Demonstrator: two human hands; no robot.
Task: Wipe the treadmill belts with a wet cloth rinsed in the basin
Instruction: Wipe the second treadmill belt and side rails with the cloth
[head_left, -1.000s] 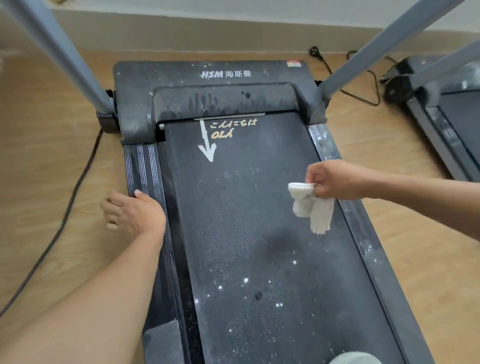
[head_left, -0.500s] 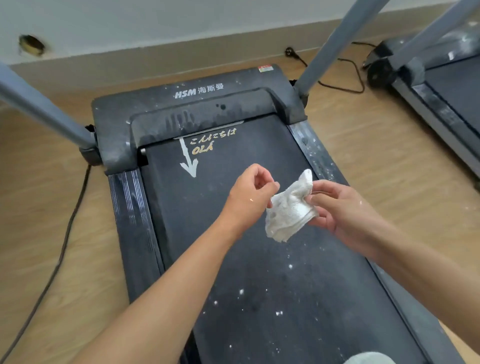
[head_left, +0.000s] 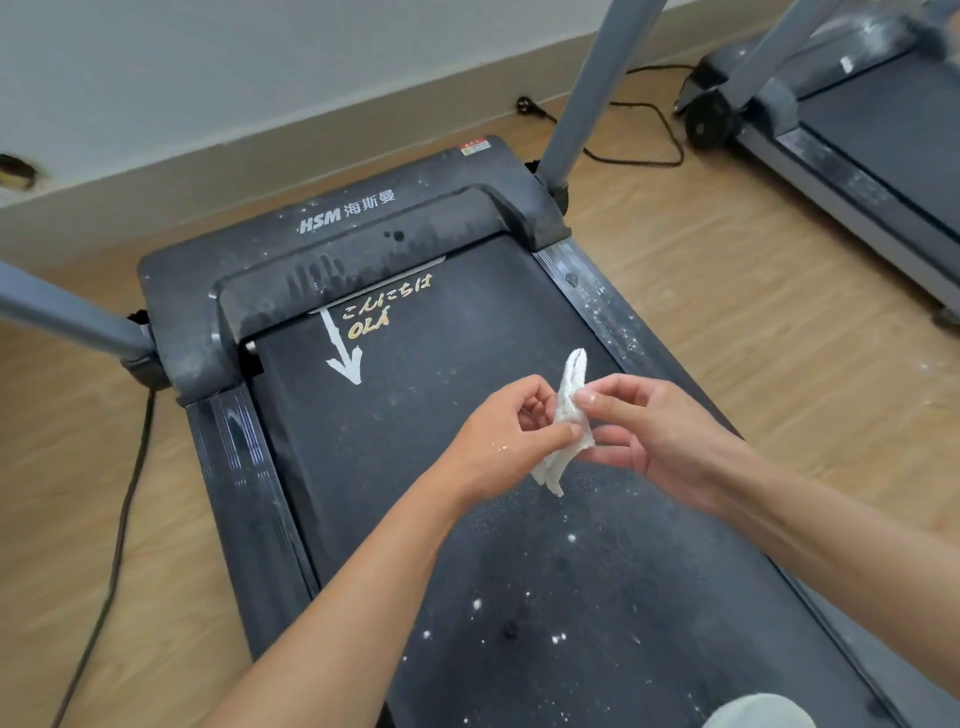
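A small white cloth hangs in the air above the black treadmill belt, which is dusty and speckled with white spots. My left hand pinches the cloth's left side between thumb and fingers. My right hand pinches its right side with thumb and forefinger. The cloth is bunched into a narrow fold, one end pointing up, the other drooping below my hands. No basin is in view.
Grey uprights rise from both front corners of the treadmill. A black cable runs along the wooden floor on the left. A second treadmill stands at the right. A pale rounded object shows at the bottom edge.
My left hand left the treadmill's side rail and came up to take hold of the cloth. Both hands have since gathered the cloth from a spread shape into a narrow fold.
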